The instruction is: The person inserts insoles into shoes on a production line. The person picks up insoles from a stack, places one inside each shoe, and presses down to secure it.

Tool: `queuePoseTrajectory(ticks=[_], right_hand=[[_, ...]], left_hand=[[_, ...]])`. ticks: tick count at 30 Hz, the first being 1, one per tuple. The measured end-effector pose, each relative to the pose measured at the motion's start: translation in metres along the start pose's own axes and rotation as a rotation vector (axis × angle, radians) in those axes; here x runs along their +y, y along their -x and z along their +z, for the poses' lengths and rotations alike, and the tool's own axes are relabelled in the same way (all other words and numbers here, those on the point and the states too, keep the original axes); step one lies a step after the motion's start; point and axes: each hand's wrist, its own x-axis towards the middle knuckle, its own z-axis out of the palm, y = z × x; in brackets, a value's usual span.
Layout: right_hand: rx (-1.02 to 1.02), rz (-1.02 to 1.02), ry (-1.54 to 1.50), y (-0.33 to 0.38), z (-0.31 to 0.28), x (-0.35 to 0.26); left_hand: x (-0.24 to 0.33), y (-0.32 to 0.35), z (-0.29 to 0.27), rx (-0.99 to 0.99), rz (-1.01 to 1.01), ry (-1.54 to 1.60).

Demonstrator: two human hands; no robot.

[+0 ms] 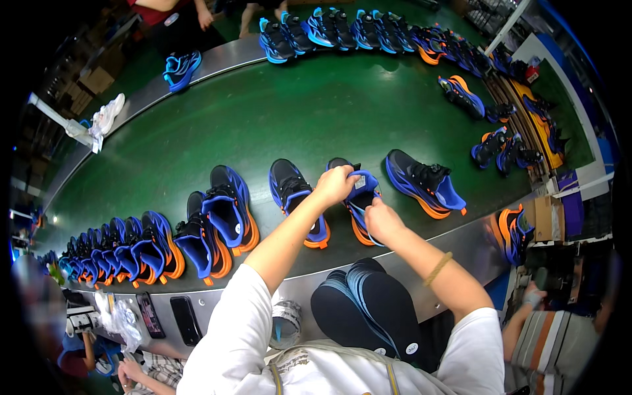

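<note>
A black shoe point(363, 187) with blue lining and an orange sole stands on the green table in front of me. My left hand point(336, 185) grips its upper at the tongue and collar. Closed at the shoe's opening, my right hand point(384, 222) holds a thin light-blue-edged insole point(356, 208), seen nearly edge-on and partly inside the shoe. My fingers hide part of both. Similar shoes stand on either side, one to the left point(289, 187) and one to the right point(421, 181). A stack of black insoles point(365, 306) lies close to my body.
A row of shoes point(155, 243) runs along the near edge at left. More shoes point(329, 29) line the far edge. Two phones point(185, 320) and a roll of tape point(286, 324) lie on the metal ledge point(250, 289). Other people are at the far side and both near corners.
</note>
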Motion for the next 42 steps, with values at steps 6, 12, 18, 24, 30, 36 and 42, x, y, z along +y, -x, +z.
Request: queuePoseTrajectory(ticks=[6, 12, 18, 24, 30, 36, 42], right_hand=[[0.203, -0.062, 0.145, 0.012, 0.018, 0.0], [-0.37, 0.101, 0.076, -0.002, -0.034, -0.005], [-0.196, -0.056, 0.18, 0.003, -0.007, -0.001], [-0.003, -0.067, 0.178, -0.021, 0.025, 0.012], [-0.274, -0.078, 0.231, -0.037, 0.025, 0.007], [-0.586, -0.053, 0.379, -0.049, 0.017, -0.002], [-0.701, -0.308, 0.555, -0.058, 0.024, 0.013]], left_hand=[[0.002, 0.008, 0.009, 0.032, 0.095, -0.113], [0.004, 0.01, 0.022, 0.123, 0.014, -0.034], [-0.021, 0.008, 0.021, 0.095, 0.015, 0.107], [-0.015, -0.001, 0.028, 0.074, 0.043, 0.096], [-0.02, 0.005, 0.024, 0.07, 0.028, 0.085], [-0.021, 0.006, 0.021, 0.024, -0.022, 0.056], [-0.022, 0.003, 0.024, 0.029, -0.012, 0.118]])
